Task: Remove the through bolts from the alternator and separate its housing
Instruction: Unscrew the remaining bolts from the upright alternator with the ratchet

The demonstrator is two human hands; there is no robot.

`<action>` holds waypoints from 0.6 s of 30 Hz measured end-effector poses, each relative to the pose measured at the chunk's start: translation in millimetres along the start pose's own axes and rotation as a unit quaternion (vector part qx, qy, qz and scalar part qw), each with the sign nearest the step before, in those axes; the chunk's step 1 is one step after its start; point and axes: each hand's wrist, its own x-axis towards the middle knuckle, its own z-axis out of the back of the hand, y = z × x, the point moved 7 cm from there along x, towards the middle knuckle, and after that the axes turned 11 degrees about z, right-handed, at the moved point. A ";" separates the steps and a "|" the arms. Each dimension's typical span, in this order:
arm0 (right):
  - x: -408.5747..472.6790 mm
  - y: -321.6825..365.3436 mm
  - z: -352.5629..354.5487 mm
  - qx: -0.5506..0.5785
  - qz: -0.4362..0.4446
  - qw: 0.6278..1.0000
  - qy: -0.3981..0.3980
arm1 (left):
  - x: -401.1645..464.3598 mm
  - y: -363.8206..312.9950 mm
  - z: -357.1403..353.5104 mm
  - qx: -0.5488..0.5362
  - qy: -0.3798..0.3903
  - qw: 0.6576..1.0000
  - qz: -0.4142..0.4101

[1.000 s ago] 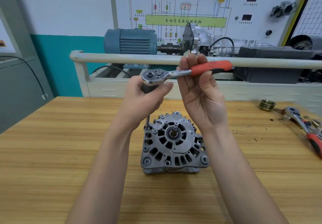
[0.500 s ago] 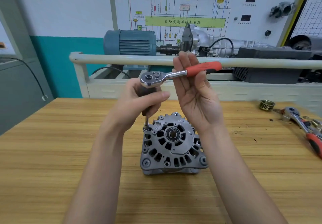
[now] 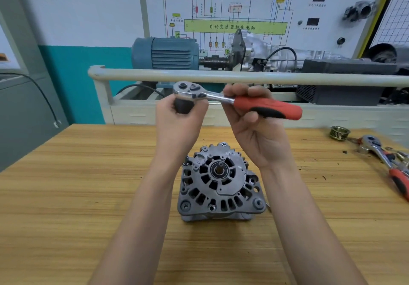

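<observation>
A grey alternator [image 3: 219, 182] stands on the wooden bench [image 3: 66, 196], shaft end facing up. A through bolt [image 3: 186, 159] sticks up at its upper left corner. Above it I hold a ratchet wrench [image 3: 221, 96] with a red and black handle. My left hand [image 3: 179, 123] grips the black socket or extension under the ratchet head. My right hand [image 3: 254, 125] curls its fingers round the front of the handle. The lower end of the extension is hidden behind my left hand, so I cannot tell whether it sits on the bolt.
A second red-handled ratchet [image 3: 389, 165] and a grooved pulley [image 3: 339, 132] lie at the bench's right edge with small loose parts. Behind the bench runs a white rail [image 3: 221, 77], with a blue motor [image 3: 164, 53] and gearbox rig beyond.
The ratchet handle has swung clockwise, toward me on the right. My right hand went from straight fingers against the handle to fingers curled round it. My left hand stays on the socket.
</observation>
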 end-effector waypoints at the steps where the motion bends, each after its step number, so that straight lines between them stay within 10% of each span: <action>1: -0.2 -0.5 2.2 0.021 -0.001 1.000 -0.016 | 0.1 -0.7 -1.1 0.025 0.026 0.999 -0.008; 7: -2.6 -16.6 12.9 0.183 -0.043 0.973 -0.134 | -9.6 -4.1 -10.9 0.029 0.285 0.958 -0.013; 18: -2.6 1.8 8.9 -0.008 -0.002 1.000 -0.008 | -3.2 -0.8 -2.0 -0.011 -0.020 1.000 -0.013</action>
